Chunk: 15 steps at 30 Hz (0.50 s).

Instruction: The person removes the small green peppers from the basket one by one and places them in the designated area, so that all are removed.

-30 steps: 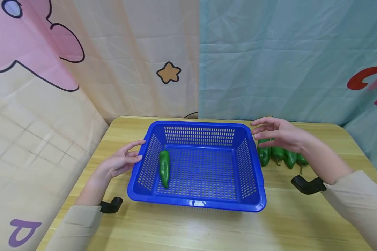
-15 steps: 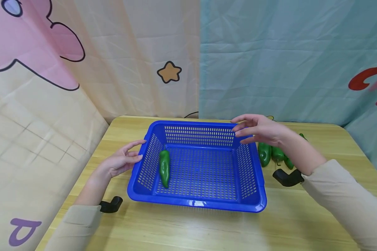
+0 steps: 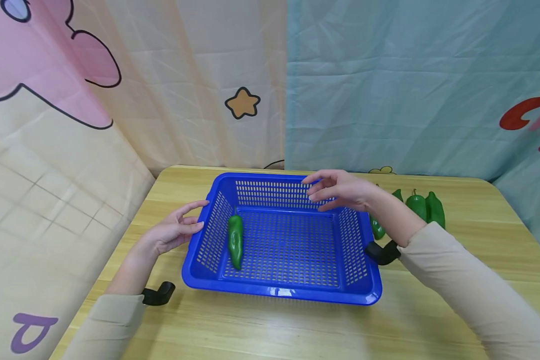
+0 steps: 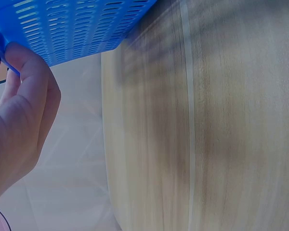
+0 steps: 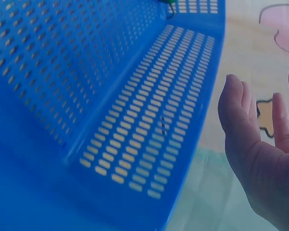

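A blue plastic basket (image 3: 281, 292) with slotted walls stands on the wooden table. One long green pepper (image 3: 236, 242) lies inside it, along the left wall. At the basket's left rim, my left hand (image 3: 176, 229) holds the edge between thumb and fingers; the left wrist view shows the rim between its digits. My right hand (image 3: 339, 191) hovers over the back right part of the basket, fingers loosely bent and apart, holding nothing. Beyond my right forearm several green peppers (image 3: 434, 209) lie in a group on the table, partly hidden by the arm.
The wooden table (image 3: 270, 332) reaches past the basket on all sides. A printed curtain (image 3: 369, 100) hangs right behind its back edge, and another cloth panel (image 3: 49, 200) closes off the left.
My right hand has moved left from beside the pepper group to above the basket, uncovering peppers on the far right. The left hand, basket and pepper inside have stayed put.
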Each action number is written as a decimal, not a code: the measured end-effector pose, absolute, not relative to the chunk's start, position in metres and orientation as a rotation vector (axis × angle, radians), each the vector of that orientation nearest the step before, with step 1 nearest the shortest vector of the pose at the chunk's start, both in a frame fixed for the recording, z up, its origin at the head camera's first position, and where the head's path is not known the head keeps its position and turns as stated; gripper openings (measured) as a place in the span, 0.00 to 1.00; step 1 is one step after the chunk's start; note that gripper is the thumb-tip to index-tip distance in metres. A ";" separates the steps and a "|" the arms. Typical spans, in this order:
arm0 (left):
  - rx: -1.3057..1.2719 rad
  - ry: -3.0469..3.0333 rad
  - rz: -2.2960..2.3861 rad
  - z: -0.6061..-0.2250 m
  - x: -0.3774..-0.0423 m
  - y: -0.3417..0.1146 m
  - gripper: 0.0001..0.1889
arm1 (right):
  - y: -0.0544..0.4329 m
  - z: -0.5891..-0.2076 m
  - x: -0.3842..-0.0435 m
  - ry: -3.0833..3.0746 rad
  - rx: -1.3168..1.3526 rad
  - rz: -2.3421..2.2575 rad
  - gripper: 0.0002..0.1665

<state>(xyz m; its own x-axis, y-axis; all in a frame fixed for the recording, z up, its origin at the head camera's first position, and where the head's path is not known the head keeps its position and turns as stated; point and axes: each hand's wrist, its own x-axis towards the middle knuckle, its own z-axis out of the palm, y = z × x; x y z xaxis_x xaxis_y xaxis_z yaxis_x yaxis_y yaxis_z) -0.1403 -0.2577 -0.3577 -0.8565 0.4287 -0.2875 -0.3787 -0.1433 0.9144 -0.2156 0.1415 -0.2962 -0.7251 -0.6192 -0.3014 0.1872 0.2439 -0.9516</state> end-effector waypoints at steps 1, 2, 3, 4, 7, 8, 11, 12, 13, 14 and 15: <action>0.055 1.618 2.037 -0.357 -0.140 -0.258 0.26 | 0.138 -0.297 -0.216 1.851 -0.398 -1.548 0.29; 0.054 1.623 2.036 -0.357 -0.140 -0.258 0.26 | 0.135 -0.298 -0.215 1.845 -0.398 -1.546 0.29; 0.052 1.627 2.033 -0.357 -0.140 -0.258 0.26 | 0.131 -0.299 -0.215 1.842 -0.400 -1.544 0.28; 0.051 1.631 2.032 -0.357 -0.140 -0.258 0.26 | 0.127 -0.300 -0.215 1.837 -0.403 -1.546 0.28; 0.052 1.634 2.029 -0.357 -0.140 -0.258 0.27 | 0.116 -0.305 -0.215 1.820 -0.419 -1.544 0.27; 0.054 1.633 2.029 -0.357 -0.140 -0.258 0.27 | 0.113 -0.306 -0.215 1.816 -0.417 -1.543 0.26; 0.061 1.622 2.032 -0.358 -0.140 -0.258 0.26 | 0.102 -0.312 -0.215 1.802 -0.418 -1.534 0.27; 0.064 1.617 2.035 -0.358 -0.140 -0.258 0.26 | 0.099 -0.314 -0.215 1.800 -0.419 -1.530 0.27; 0.066 1.611 2.037 -0.358 -0.140 -0.258 0.26 | 0.095 -0.316 -0.215 1.797 -0.417 -1.527 0.27; 0.068 1.607 2.040 -0.358 -0.140 -0.258 0.26 | 0.091 -0.318 -0.214 1.797 -0.412 -1.525 0.27; 0.069 1.605 2.041 -0.359 -0.140 -0.258 0.26 | 0.088 -0.320 -0.214 1.796 -0.408 -1.522 0.27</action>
